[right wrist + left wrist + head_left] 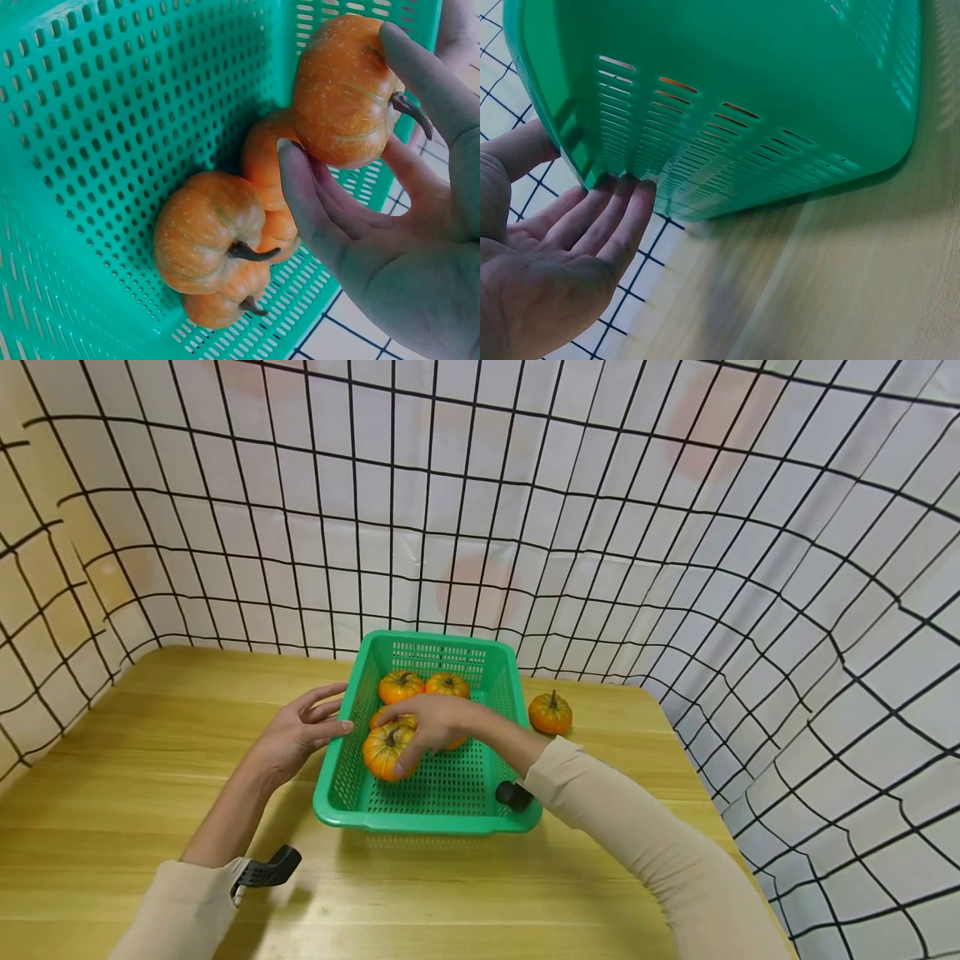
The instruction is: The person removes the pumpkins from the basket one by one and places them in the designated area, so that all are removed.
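Note:
A green plastic basket (453, 822) with slotted walls stands on the wooden table. Inside it, my right hand (438, 720) grips a small orange pumpkin (341, 94) between thumb and fingers, near the left wall. Several more pumpkins (206, 232) sit in the basket, partly hidden beneath that hand in the head view. At the basket's left rim is my left hand (300, 735). Its thumb hooks over the rim while the fingertips (641, 195) lie against the outer wall, as the left wrist view shows.
One pumpkin (551, 714) with an upright stem rests on the table (360, 893), just right of the basket. White walls with a black grid (480, 527) enclose the table's back and sides. A black device (273, 867) is strapped to the left wrist.

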A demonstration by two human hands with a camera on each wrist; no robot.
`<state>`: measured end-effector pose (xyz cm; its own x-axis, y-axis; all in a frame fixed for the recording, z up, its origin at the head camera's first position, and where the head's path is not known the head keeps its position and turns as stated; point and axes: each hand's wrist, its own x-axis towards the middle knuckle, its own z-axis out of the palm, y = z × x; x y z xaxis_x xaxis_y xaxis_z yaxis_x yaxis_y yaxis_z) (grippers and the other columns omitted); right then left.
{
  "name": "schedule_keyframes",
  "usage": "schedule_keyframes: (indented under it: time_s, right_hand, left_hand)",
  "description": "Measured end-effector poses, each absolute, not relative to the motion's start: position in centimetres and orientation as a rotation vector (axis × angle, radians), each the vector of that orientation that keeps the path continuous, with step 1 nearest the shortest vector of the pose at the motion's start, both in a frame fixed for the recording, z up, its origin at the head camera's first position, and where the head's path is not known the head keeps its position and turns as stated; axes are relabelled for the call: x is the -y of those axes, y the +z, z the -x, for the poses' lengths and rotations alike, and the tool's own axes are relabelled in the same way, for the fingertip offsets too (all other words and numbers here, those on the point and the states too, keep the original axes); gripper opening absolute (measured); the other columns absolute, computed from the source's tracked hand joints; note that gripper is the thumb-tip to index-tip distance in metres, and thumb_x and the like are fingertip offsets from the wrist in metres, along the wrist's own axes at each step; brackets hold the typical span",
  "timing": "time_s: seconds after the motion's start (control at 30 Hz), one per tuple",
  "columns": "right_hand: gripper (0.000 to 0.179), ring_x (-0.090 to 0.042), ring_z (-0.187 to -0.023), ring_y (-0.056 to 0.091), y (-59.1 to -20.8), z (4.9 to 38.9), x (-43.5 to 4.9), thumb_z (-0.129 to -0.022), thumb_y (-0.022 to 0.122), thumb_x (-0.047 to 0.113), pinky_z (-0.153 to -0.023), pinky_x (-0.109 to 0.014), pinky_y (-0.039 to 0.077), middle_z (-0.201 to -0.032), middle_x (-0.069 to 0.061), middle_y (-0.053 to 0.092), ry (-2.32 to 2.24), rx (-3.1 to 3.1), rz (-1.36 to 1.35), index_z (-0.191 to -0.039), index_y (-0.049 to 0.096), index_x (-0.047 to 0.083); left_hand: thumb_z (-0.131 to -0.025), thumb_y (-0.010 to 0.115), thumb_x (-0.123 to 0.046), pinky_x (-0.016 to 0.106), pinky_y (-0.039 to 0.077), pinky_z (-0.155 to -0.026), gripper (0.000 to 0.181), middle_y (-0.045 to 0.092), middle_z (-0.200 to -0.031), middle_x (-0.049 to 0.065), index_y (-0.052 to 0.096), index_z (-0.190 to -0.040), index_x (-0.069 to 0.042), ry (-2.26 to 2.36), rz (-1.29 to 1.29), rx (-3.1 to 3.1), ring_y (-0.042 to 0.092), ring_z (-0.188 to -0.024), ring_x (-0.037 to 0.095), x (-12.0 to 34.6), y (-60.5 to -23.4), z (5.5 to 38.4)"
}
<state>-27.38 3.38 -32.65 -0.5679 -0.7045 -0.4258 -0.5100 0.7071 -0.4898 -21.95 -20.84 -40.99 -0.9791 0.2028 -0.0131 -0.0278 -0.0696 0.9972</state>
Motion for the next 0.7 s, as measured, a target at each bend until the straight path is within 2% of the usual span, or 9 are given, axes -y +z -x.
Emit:
schedule_keyframes:
  time_s: [0.07, 0.17, 0.33, 0.5, 0.7]
  right_hand:
    - [0.076, -0.025, -0.131, 0.052, -32.3, 27.4, -3.6, -0.081, 0.086, 0.039, -0.102, -0.041, 0.051, -0.157, -0.004, 0.043, -0.395, -2.333, 0.936, -0.148, 0.051, 0.033]
    - [0.075, -0.025, -0.136, 0.048, -31.8, 27.4, -3.8, -0.079, 0.086, 0.044, -0.109, -0.045, 0.045, -0.157, -0.003, 0.044, -0.368, -2.368, 0.956, -0.146, 0.052, 0.036]
    - [0.076, -0.024, -0.127, 0.054, -31.2, 27.5, -4.2, -0.08, 0.085, 0.046, -0.105, -0.044, 0.048, -0.158, 0.0, 0.042, -0.428, -2.359, 0.921, -0.147, 0.052, 0.035]
    - [0.077, -0.033, -0.136, 0.049, -30.9, 27.4, -4.8, -0.081, 0.084, 0.044, -0.107, -0.046, 0.047, -0.16, -0.006, 0.039, -0.483, -2.349, 0.915, -0.149, 0.05, 0.032]
    - [0.079, -0.029, -0.135, 0.048, -30.7, 27.2, -5.6, -0.079, 0.085, 0.045, -0.107, -0.049, 0.045, -0.155, -0.005, 0.044, -0.516, -2.408, 0.91, -0.148, 0.05, 0.033]
  left_hand:
    - [-0.094, 0.07, -0.005, 0.024, 0.056, -0.092, 0.079, 0.034, -0.159, 0.028, 0.025, -0.16, -0.006, 2.184, -0.191, -2.022, 0.065, -0.115, 0.009, 20.8, -41.0, 22.0]
    - [-0.094, 0.069, -0.004, 0.024, 0.056, -0.092, 0.079, 0.034, -0.159, 0.028, 0.025, -0.16, -0.006, 2.187, -0.191, -2.022, 0.065, -0.115, 0.009, 20.9, -41.0, 22.0]
    - [-0.094, 0.069, -0.004, 0.023, 0.055, -0.092, 0.079, 0.034, -0.159, 0.028, 0.025, -0.16, -0.005, 2.193, -0.194, -2.022, 0.065, -0.116, 0.009, 20.9, -41.0, 22.0]
    - [-0.094, 0.07, -0.004, 0.023, 0.055, -0.093, 0.079, 0.036, -0.158, 0.027, 0.025, -0.16, -0.006, 2.196, -0.189, -2.015, 0.065, -0.116, 0.009, 20.8, -41.0, 21.9]
    - [-0.094, 0.07, -0.004, 0.023, 0.055, -0.093, 0.079, 0.04, -0.157, 0.024, 0.026, -0.159, -0.006, 2.197, -0.19, -2.013, 0.065, -0.115, 0.008, 20.7, -41.1, 22.0]
